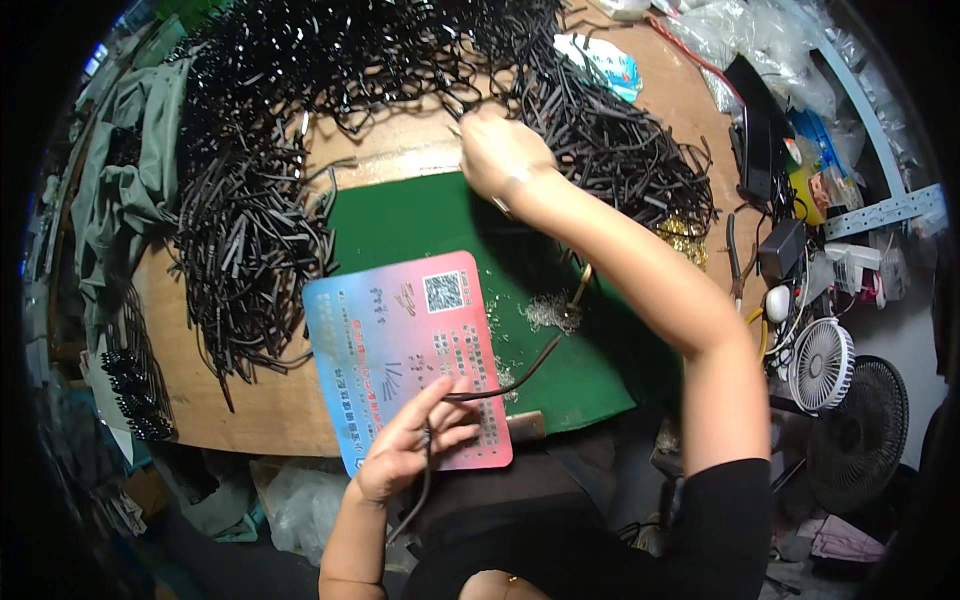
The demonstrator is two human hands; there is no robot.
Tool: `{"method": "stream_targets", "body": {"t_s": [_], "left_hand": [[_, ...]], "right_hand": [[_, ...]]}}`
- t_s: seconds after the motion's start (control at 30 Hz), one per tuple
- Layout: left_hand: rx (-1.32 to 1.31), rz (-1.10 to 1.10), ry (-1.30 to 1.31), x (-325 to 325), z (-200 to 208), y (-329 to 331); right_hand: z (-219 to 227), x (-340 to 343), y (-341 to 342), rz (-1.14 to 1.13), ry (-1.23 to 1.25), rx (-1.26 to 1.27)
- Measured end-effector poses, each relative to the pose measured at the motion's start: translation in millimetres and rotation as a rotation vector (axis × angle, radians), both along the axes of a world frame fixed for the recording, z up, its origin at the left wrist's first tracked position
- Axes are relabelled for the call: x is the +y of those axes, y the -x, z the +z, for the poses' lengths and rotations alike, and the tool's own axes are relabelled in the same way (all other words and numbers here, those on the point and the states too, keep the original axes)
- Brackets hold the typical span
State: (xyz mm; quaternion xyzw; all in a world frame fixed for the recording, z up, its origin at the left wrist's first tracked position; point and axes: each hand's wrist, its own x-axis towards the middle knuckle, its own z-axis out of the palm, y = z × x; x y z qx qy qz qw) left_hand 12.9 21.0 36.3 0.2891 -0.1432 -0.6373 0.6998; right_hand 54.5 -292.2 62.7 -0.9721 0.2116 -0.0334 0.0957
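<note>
My left hand [415, 440], low over a pink and blue printed mat [400, 300], pinches a thin dark eyeglass temple [500, 392]. Another dark length [425, 490] hangs below its fingers; whether it is a second temple I cannot tell. My right hand [505, 155] reaches across the green mat [390, 215] to the near edge of a heap of black eyeglass frames [350, 60]. Its fingers are curled closed, and what they hold is unclear. Beneath the right forearm lie a small pile of tiny silvery screws [548, 312] and a brass-coloured tool [580, 288].
Loose dark temples form piles at left [240, 240] and right [620, 160]. Gold-coloured bits [688, 238] lie beyond my right forearm. A white fan [822, 365] and a black fan [858, 430] stand at right. Grey-green cloth [130, 170] drapes at left.
</note>
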Motion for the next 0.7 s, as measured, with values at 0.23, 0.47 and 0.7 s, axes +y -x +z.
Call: {"method": "stream_targets", "body": {"t_s": [0.23, 0.47, 0.7], "left_hand": [[-0.198, 0.214, -0.316, -10.2, -13.2, 11.8], [-0.682, 0.157, -0.425, -25.7, -21.6, 16.7], [-1.236, 0.203, -0.486, -30.4, -22.6, 8.3]], "right_hand": [[-43.2, -28.5, -28.2, -0.101, 0.186, 0.050], [-9.3, -7.1, 96.9, 0.143, 0.033, -0.002], [5.5, -23.2, 124.5, 0.120, -0.083, -0.015]]}}
